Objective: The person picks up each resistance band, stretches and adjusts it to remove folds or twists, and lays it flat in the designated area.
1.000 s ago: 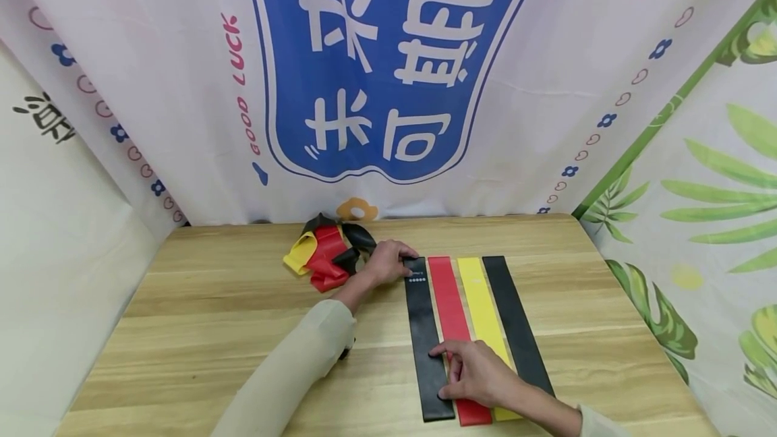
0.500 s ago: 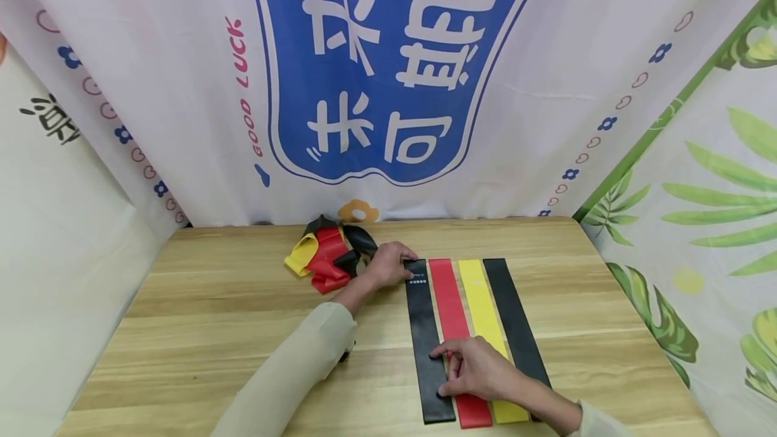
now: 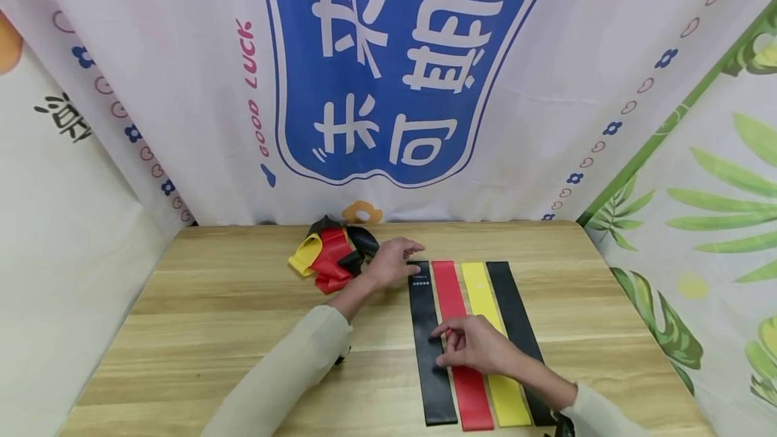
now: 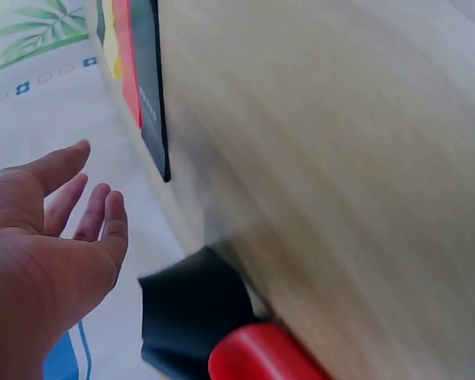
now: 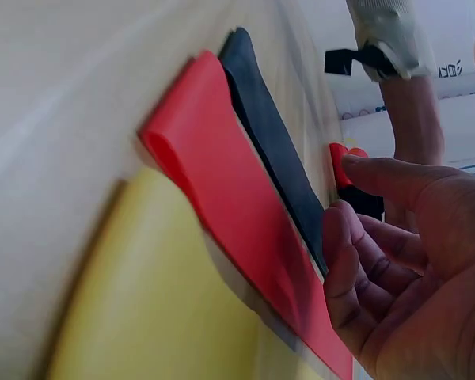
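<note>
Four flat resistance loop bands lie side by side: a black band (image 3: 434, 383) with white print at its far end, a red band (image 3: 472, 400), a yellow band (image 3: 508, 402) and another black band (image 3: 516, 309). My left hand (image 3: 391, 261) is at the far end of the printed black band. In the left wrist view its fingers are apart from the band and hold nothing. Over the printed black and red bands hovers my right hand (image 3: 479, 348), thumb and forefinger apart, other fingers loosely bent. The right wrist view shows nothing in this hand (image 5: 427, 261).
A crumpled heap of red, yellow and black bands (image 3: 330, 258) lies at the back, just left of my left hand. The wooden table (image 3: 243, 282) meets a printed curtain (image 3: 200, 154) at its back edge; leaf-patterned cloth (image 3: 716, 255) hangs at the right.
My right hand has risen off the bands and moved toward their far ends. The left fingers have lifted from the printed black band's end. The bands still lie in their row.
</note>
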Demonstrator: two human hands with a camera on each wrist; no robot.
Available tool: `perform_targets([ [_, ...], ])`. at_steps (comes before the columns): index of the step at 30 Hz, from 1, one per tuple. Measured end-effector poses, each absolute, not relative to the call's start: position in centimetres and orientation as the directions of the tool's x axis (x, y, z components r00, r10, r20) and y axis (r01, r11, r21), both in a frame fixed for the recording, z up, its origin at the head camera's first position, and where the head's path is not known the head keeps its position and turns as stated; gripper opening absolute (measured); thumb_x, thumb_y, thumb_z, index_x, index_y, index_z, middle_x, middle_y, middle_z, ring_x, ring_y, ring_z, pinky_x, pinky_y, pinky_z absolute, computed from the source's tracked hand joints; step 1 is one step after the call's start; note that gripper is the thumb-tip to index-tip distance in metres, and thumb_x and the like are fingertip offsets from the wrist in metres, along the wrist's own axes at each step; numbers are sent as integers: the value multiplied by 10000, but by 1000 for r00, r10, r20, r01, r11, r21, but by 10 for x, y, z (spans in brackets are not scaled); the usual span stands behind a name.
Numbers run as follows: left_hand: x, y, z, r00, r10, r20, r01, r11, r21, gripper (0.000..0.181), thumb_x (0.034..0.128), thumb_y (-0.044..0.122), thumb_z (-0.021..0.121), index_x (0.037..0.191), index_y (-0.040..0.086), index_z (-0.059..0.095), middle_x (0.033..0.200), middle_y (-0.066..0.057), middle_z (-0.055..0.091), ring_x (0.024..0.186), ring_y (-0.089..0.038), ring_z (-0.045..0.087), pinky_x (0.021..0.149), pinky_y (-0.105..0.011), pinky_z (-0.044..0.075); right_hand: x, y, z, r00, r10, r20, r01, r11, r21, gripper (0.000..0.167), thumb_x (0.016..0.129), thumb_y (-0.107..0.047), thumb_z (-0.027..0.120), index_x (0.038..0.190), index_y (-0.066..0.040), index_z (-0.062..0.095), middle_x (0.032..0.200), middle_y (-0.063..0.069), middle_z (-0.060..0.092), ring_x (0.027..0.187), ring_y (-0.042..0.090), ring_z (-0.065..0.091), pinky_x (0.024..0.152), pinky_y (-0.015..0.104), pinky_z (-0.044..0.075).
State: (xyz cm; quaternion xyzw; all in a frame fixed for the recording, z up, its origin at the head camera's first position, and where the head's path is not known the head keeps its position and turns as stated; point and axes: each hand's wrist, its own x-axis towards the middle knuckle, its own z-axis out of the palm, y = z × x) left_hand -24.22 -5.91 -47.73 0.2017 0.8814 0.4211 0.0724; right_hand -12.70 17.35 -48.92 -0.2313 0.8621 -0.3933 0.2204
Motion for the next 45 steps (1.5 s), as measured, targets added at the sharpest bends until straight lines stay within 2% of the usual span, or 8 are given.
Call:
perform_targets([
  [8,-243,-81,-464,-929,352,114,302,543,784,381,947,-36,745,1326,-8,709,1311,-232,698,1182,-407,679,1030,-494,565,-144,169,-490,-804,-582,-125,-283,559,-780,350,873,-197,892,1154,-35,760,775,-81,691,657,58,623,643,218,535],
  [15,-245,-100,-456,-950,290,117,273,589,761,339,963,23,759,1301,19,734,1263,-152,735,1113,-318,713,990,-432,594,-158,159,-490,-801,-594,-70,-329,536,-777,344,902,-207,868,1173,-28,753,851,-74,723,711,69,665,685,230,574],
  [22,-252,-126,-447,-951,252,180,299,593,747,286,980,17,721,1264,-1,746,1177,-157,758,1018,-275,733,927,-401,617,-170,148,-485,-807,-590,-12,-370,522,-769,332,919,-201,851,1189,-37,749,933,-58,719,800,89,666,720,242,581],
  [28,-257,-147,-442,-967,186,175,252,590,767,265,1009,64,706,1267,14,740,1151,-152,767,997,-271,720,870,-401,624,-175,141,-482,-818,-576,-6,-356,513,-781,354,921,-171,845,1225,-27,736,982,-8,727,845,125,670,733,246,585],
  [32,-258,-159,-439,-972,169,164,233,582,779,260,1022,52,682,1274,24,739,1190,-142,763,1007,-280,690,875,-394,608,-178,132,-482,-807,-590,29,-371,466,-803,372,920,-150,842,1240,0,726,1031,87,754,853,110,692,746,246,594],
  [36,-258,-172,-439,-971,157,179,238,586,774,259,1023,19,660,1270,3,737,1199,-172,751,1026,-312,670,939,-435,583,-180,121,-483,-800,-595,76,-403,440,-802,391,910,-167,855,1241,-3,727,1082,134,769,874,91,721,789,250,608],
  [45,-264,-205,-449,-977,124,171,212,595,776,295,1034,10,625,1314,-50,697,1246,-240,722,1090,-371,665,1008,-511,567,-181,93,-480,-785,-612,97,-416,405,-814,457,918,-171,850,1312,11,705,1186,163,765,1003,225,763,877,369,628],
])
